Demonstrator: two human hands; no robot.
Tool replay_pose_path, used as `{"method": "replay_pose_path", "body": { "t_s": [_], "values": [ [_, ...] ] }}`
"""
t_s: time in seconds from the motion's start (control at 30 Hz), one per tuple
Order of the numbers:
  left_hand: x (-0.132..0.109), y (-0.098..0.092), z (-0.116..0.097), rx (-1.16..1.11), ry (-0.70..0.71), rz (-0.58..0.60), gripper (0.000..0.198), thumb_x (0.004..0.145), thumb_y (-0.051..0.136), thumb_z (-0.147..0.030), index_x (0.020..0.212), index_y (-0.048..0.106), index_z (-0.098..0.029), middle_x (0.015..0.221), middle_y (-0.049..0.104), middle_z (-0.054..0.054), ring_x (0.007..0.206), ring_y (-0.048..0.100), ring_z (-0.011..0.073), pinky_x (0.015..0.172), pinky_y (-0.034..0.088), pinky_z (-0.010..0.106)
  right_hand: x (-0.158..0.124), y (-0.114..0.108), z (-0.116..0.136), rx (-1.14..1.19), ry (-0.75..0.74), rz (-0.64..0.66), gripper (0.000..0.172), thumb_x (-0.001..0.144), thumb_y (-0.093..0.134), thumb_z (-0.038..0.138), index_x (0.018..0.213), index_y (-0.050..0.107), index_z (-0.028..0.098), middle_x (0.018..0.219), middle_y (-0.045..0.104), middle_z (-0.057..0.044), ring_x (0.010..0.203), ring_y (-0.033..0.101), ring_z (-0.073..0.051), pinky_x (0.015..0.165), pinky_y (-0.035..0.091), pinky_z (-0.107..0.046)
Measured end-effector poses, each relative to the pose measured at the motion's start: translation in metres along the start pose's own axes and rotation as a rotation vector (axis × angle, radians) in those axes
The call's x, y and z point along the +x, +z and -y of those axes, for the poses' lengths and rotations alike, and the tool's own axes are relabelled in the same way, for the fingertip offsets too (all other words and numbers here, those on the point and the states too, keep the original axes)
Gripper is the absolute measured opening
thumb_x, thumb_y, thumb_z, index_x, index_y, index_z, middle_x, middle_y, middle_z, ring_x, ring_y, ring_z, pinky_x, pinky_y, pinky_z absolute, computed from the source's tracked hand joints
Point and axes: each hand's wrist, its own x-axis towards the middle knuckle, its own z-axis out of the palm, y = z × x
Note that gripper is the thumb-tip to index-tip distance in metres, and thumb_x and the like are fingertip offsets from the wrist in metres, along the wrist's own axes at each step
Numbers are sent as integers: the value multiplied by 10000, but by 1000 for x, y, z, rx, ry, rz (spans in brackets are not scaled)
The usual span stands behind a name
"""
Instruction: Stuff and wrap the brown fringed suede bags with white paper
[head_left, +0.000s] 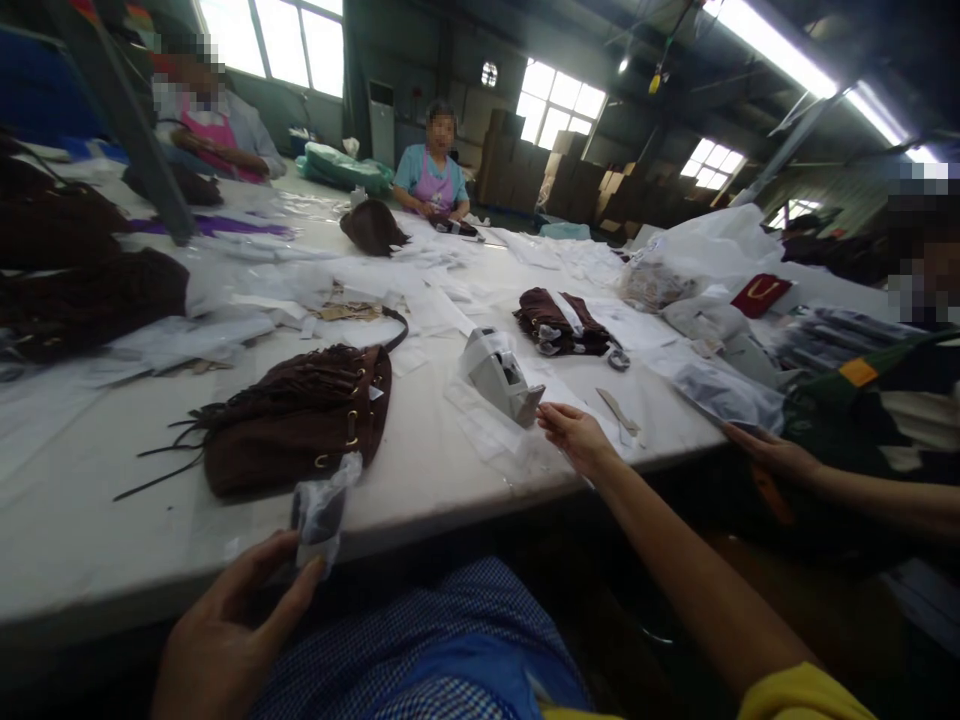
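My left hand pinches a small dark part wrapped in white tissue at the table's front edge. Just beyond it a dark brown fringed bag lies on its side, with gold eyelets along its top and a strap trailing behind. My right hand reaches to the cutting end of a grey tape dispenser, its fingertips pinched there. Whether a strip of tape is between those fingers is too small to make out. White sheets lie under the dispenser.
Right of the dispenser lie a pair of scissors or a blade and a folded brown bag with a white band. More brown bags are piled at left. A co-worker's hand is at right; two people sit across the white table.
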Motion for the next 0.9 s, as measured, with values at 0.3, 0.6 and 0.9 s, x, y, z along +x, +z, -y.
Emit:
{"method": "replay_pose_path", "body": {
  "t_s": [0.3, 0.6, 0.9],
  "values": [
    [-11, 17, -15, -391, 16, -64, 525, 717, 769, -475, 1115, 664, -149, 1118, 729, 115, 1092, 668, 291, 982, 517, 412, -65, 42, -4, -358, -380, 131, 327, 788, 727, 471, 897, 738, 163, 787, 743, -72, 717, 681, -188, 624, 516, -284],
    [-22, 18, -31, -338, 140, -48, 385, 785, 747, -386, 1069, 670, -139, 1061, 729, 109, 1032, 682, 245, 943, 522, 356, -153, 163, -2, -296, -437, 801, 213, 850, 673, 396, 834, 741, 195, 779, 737, -20, 700, 656, -171, 654, 511, -277],
    [-31, 7, -35, -326, 240, -24, 333, 786, 756, -346, 1052, 713, -150, 1025, 745, 89, 967, 690, 215, 901, 528, 318, -134, 174, -11, -606, -526, 838, 357, 812, 621, 569, 792, 755, 240, 744, 748, -33, 671, 692, -222, 586, 496, -276]
  ]
}}
